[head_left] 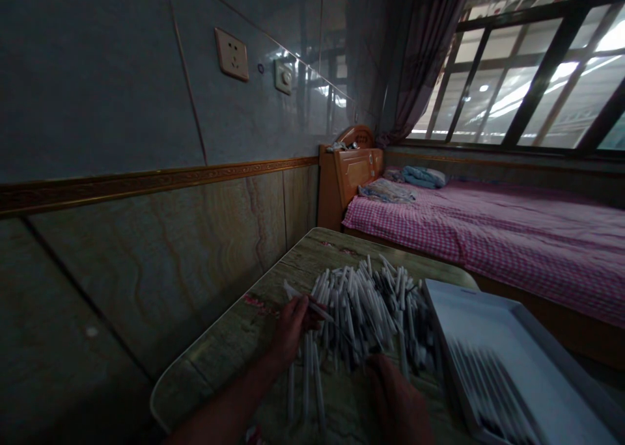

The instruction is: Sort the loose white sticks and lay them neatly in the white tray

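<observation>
My left hand [294,321] is closed around a slim white stick [319,311], perhaps a pen. A pale pointed end pokes out on the far side of the fingers. Just right of it lies a large loose pile of similar white sticks [359,302], some with dark parts. My right hand [393,393] is at the near edge of the pile, blurred by motion; its fingers do not show clearly. Several separate sticks [306,383] lie on the table between my two hands.
The stone-patterned table [209,373] stands against a tiled wall. A white tray [532,347] at its right side holds a row of sticks [493,386]. Behind it is a bed [488,230] with a pink checked cover and wooden headboard [349,175]. A window [517,80] is beyond.
</observation>
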